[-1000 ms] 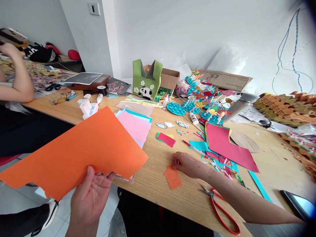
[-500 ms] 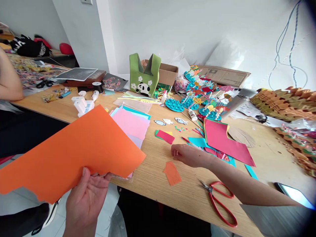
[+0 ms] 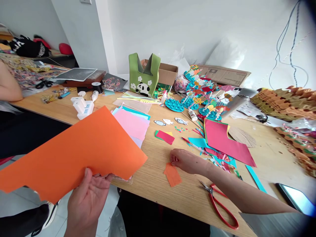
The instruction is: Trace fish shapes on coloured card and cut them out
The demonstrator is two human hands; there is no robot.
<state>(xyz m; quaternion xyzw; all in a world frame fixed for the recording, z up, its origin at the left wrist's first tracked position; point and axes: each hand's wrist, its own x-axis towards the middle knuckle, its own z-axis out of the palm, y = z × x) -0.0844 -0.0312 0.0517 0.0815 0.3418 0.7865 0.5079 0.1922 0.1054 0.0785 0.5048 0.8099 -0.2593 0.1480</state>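
My left hand [image 3: 90, 194] holds a large sheet of orange paper [image 3: 96, 141], thumb on top and fingers beneath, over the table's front edge. The sheet's lower edge is cut unevenly. My right hand [image 3: 185, 160] has its fingers curled and pinched at the upper edge of a small orange paper piece [image 3: 173, 176], which lies flat with faint drawn lines. Red-handled scissors [image 3: 217, 204] rest under and beside my right forearm, blades slightly apart. Just beyond this hand lie small red, yellow and green paper rectangles [image 3: 165, 137] and a red pen [image 3: 190, 142].
Pink and blue sheets [image 3: 130, 123] are stacked left of centre. Three paper fish [image 3: 168, 121] lie mid-table. Red paper [image 3: 224, 141] covers scraps to the right, near a phone [image 3: 293, 197]. A green panda bag [image 3: 144, 79] stands behind. Another person's arm [image 3: 10, 82] is at far left.
My right hand has moved down toward me, its fingertips now at the small orange piece. The large orange sheet has shifted very slightly right in my left hand.
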